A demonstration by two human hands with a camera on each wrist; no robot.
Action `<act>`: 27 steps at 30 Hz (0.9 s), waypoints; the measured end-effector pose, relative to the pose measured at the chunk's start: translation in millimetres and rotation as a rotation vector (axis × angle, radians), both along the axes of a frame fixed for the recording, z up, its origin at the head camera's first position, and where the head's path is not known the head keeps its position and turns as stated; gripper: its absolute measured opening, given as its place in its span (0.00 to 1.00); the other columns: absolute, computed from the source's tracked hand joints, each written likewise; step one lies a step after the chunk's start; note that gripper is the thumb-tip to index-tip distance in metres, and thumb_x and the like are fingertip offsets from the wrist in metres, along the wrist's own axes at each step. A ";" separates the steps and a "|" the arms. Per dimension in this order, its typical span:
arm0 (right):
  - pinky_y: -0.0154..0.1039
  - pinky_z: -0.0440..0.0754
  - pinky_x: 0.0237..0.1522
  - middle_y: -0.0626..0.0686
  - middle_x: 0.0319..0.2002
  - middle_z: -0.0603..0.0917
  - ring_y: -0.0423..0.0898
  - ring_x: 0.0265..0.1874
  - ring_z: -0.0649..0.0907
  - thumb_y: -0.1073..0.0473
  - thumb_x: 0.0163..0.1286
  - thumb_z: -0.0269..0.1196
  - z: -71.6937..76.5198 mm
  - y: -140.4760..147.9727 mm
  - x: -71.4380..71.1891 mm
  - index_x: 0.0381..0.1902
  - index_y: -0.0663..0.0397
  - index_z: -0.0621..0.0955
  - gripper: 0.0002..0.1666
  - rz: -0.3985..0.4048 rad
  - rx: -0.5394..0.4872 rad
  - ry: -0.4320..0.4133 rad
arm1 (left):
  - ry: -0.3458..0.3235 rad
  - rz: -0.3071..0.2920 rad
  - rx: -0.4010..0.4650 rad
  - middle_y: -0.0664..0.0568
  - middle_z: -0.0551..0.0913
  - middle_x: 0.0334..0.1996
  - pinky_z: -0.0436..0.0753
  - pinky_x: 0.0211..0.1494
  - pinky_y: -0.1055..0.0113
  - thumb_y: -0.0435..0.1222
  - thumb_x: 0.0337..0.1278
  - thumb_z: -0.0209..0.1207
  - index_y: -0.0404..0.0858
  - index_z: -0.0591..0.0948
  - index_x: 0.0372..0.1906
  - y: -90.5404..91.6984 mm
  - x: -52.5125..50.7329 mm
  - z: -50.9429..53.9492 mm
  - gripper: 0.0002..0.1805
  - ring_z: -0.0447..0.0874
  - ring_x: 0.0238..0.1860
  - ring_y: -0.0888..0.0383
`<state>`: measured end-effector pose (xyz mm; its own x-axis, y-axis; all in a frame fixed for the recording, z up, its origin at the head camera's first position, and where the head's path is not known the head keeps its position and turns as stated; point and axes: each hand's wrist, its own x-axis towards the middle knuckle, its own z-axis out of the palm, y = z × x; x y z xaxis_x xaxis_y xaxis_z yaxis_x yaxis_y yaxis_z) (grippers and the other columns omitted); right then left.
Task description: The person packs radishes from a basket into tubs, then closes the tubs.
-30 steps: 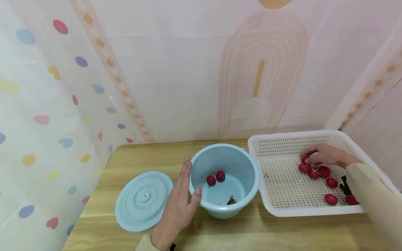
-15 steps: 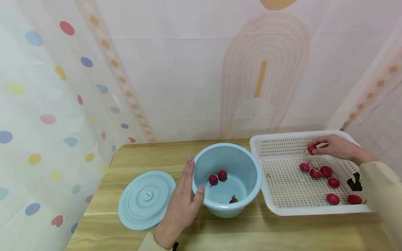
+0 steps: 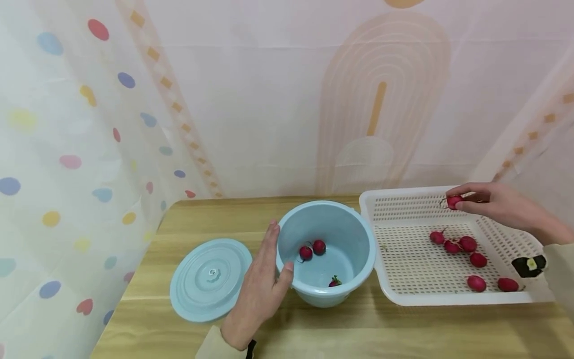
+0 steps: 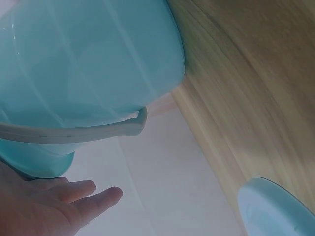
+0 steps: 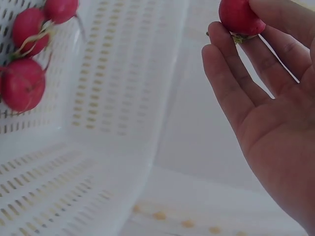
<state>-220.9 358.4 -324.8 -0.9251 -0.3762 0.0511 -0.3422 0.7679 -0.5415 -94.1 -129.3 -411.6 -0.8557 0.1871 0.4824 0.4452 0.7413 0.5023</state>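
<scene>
In the head view my right hand (image 3: 502,204) pinches a radish (image 3: 454,202) between thumb and fingertips, above the far right part of a white perforated basket (image 3: 403,300). The right wrist view shows that radish (image 5: 241,18) at the fingertips, its stub of stem pointing down. Several other radishes (image 3: 468,244) lie on the basket floor. My left hand (image 3: 257,289) has its fingers straight against the left side of a light blue bucket (image 3: 326,296). Three radishes lie inside it, one (image 3: 334,281) partly hidden by the near wall.
A round light blue lid (image 3: 211,279) lies on the wooden table (image 3: 148,319), left of the bucket. The bucket's handle (image 4: 74,132) hangs along its side in the left wrist view. Behind the table hangs a patterned curtain (image 3: 251,99).
My right hand has picked a radish from the group in the basket and lifted it up and to the right. The left hand keeps its place by the bucket.
</scene>
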 end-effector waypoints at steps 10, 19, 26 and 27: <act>0.23 0.79 0.36 0.51 0.49 0.88 0.23 0.41 0.81 0.59 0.75 0.65 10.7 -6.4 27.2 0.61 0.55 0.84 0.19 -0.034 -0.044 0.074 | -0.006 0.010 -0.003 0.47 0.52 0.83 0.67 0.74 0.42 0.44 0.69 0.51 0.35 0.53 0.83 -2.1 4.3 2.1 0.42 0.57 0.80 0.47; 0.21 0.77 0.34 0.31 0.46 0.84 0.26 0.37 0.82 0.61 0.75 0.65 8.7 -16.3 49.1 0.63 0.54 0.82 0.20 -0.081 -0.092 0.118 | 0.016 0.000 -0.001 0.47 0.53 0.83 0.66 0.75 0.43 0.44 0.69 0.51 0.33 0.54 0.82 -4.5 5.0 3.5 0.41 0.56 0.80 0.47; 0.15 0.75 0.42 0.26 0.49 0.83 0.24 0.42 0.83 0.66 0.73 0.65 11.4 -25.4 64.3 0.62 0.54 0.83 0.21 -0.050 -0.223 0.167 | 0.002 0.006 -0.009 0.48 0.52 0.83 0.67 0.75 0.42 0.44 0.70 0.50 0.34 0.54 0.82 -6.0 6.2 2.8 0.41 0.56 0.80 0.48; 0.14 0.74 0.43 0.26 0.50 0.83 0.23 0.43 0.82 0.67 0.72 0.66 12.0 -26.9 66.1 0.62 0.54 0.84 0.21 -0.047 -0.236 0.180 | -0.004 0.007 -0.010 0.48 0.52 0.83 0.67 0.75 0.42 0.44 0.70 0.50 0.35 0.54 0.83 -6.0 6.7 2.9 0.41 0.56 0.81 0.48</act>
<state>-154.7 331.5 -312.8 -0.9094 -0.2916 0.2965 -0.4159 0.6451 -0.6410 -87.4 -135.3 -408.7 -0.8589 0.1854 0.4774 0.4379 0.7493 0.4968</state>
